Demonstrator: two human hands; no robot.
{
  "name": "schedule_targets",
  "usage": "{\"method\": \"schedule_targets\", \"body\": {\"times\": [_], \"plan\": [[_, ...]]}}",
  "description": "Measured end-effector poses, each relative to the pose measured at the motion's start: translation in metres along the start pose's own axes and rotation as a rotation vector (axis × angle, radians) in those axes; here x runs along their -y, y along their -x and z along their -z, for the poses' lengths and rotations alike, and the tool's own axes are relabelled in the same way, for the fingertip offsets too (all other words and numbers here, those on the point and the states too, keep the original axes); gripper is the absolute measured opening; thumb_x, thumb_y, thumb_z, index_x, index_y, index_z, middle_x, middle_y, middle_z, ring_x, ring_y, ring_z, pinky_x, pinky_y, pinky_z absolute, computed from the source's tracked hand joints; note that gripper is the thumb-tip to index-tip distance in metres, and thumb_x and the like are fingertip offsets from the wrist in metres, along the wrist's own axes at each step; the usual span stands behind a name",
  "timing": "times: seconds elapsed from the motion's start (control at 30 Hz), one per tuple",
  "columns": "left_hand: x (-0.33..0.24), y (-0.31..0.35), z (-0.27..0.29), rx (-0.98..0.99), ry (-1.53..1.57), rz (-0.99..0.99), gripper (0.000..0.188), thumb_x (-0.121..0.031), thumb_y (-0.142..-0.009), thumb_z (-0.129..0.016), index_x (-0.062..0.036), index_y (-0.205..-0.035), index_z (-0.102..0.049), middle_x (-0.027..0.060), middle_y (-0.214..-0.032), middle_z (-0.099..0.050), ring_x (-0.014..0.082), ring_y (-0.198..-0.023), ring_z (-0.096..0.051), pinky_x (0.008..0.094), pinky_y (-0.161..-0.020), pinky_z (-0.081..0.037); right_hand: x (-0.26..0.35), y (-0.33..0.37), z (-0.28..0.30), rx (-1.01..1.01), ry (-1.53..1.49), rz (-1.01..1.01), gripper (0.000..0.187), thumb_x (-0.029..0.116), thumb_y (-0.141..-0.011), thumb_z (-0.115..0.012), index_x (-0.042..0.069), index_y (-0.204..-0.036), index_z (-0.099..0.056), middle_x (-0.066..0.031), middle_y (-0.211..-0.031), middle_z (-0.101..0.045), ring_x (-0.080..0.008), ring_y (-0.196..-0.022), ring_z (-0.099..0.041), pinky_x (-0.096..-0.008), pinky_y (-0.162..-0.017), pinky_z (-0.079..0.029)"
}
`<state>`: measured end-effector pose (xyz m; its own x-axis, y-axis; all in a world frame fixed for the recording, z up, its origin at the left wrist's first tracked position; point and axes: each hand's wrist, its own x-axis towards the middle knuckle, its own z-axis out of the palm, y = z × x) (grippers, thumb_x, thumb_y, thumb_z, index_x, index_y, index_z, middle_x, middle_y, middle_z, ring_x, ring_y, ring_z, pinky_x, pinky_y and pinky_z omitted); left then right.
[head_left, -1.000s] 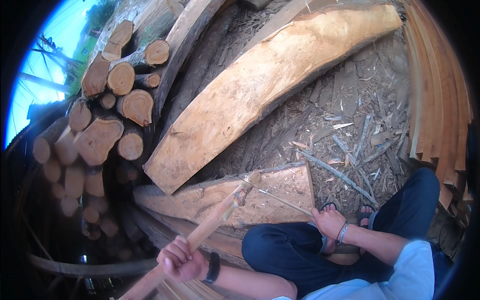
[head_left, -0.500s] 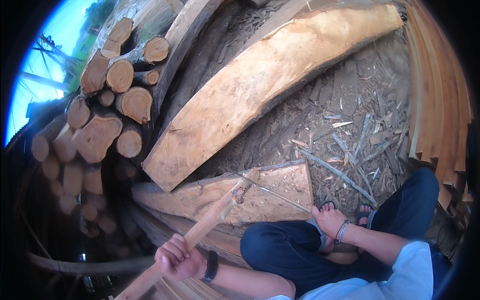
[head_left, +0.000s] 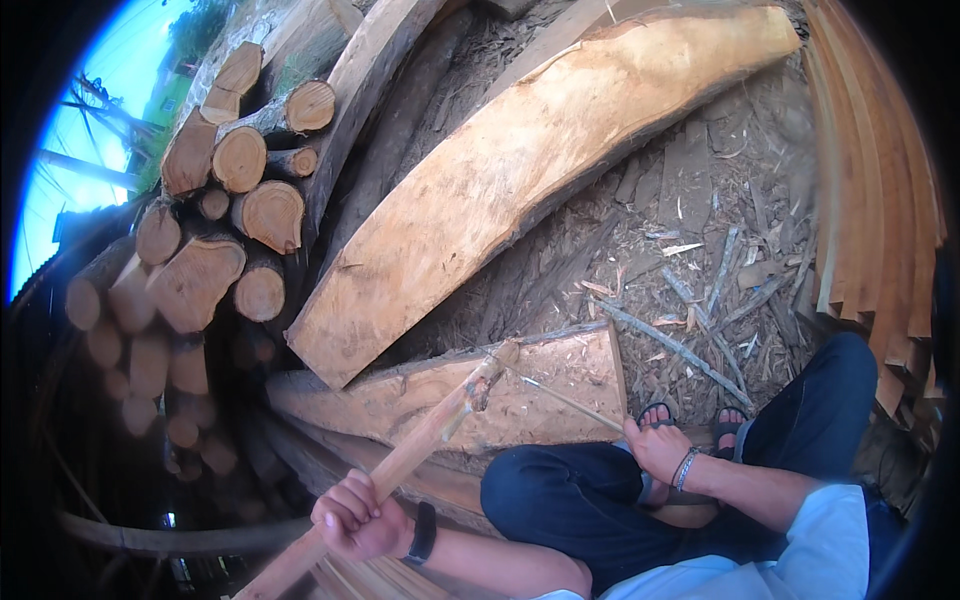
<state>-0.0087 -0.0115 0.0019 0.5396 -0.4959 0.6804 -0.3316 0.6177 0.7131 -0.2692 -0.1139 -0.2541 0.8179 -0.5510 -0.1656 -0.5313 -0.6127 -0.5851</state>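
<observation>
My left hand [head_left: 362, 516] is closed around a peeled wooden pole [head_left: 415, 438], which slants up and to the right from the lower left. A knobby patch marks the pole near its upper end, which lies over a thick wood slab [head_left: 560, 385]. In my right hand [head_left: 660, 450] is a thin, straight, rod-like tool [head_left: 570, 402], too slim to tell its exact kind. Its far end meets the pole near the top. My bent knee [head_left: 560, 490] is just below the tool.
A long curved slab [head_left: 540, 180] lies beyond the pole. Cut logs [head_left: 272, 213] are stacked at left, sawn boards [head_left: 870, 180] at right. Sticks [head_left: 680, 345] and wood chips litter the ground by my sandalled feet [head_left: 655, 413].
The thin tool has drawn back toward the lower right, so less of it sticks out past the pole. My left hand and the pole stay nearly still.
</observation>
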Motion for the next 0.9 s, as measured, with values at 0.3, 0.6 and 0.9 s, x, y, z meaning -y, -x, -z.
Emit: {"method": "schedule_targets", "body": {"times": [0.3,0.6,0.9], "plan": [[-0.001,-0.001,0.001,-0.118,0.049,-0.037,0.035,-0.017,-0.087,-0.046,-0.0139,-0.056,-0.029,-0.0007,-0.045,-0.029,0.0089,-0.039,-0.025,0.0241,-0.046,-0.025,-0.004,-0.016,-0.001,0.274,-0.697,-0.055,0.026,0.028,-0.095,-0.046,0.003,-0.100,-0.048,-0.0247,-0.067,-0.061,-0.0417,-0.063,-0.063,-0.0517,-0.062,-0.049],[-0.002,-0.002,0.003,-0.132,0.015,-0.034,0.035,-0.018,-0.089,-0.045,-0.0152,-0.057,-0.029,-0.0016,-0.046,-0.029,0.0081,-0.039,-0.025,0.0232,-0.046,-0.025,0.018,-0.010,0.048,0.070,-0.290,0.022,0.038,0.037,-0.098,-0.038,0.001,-0.099,-0.051,-0.0255,-0.065,-0.060,-0.0445,-0.066,-0.062,-0.0545,-0.064,-0.048],[-0.001,-0.001,0.002,-0.108,0.017,-0.018,0.036,-0.018,-0.088,-0.046,-0.0156,-0.057,-0.029,-0.0018,-0.046,-0.029,0.0077,-0.039,-0.024,0.0240,-0.047,-0.025,0.018,-0.006,0.049,0.167,-0.319,-0.043,0.046,0.041,-0.098,-0.036,-0.001,-0.096,-0.056,-0.0260,-0.066,-0.061,-0.0452,-0.069,-0.062,-0.0540,-0.068,-0.050]]}}
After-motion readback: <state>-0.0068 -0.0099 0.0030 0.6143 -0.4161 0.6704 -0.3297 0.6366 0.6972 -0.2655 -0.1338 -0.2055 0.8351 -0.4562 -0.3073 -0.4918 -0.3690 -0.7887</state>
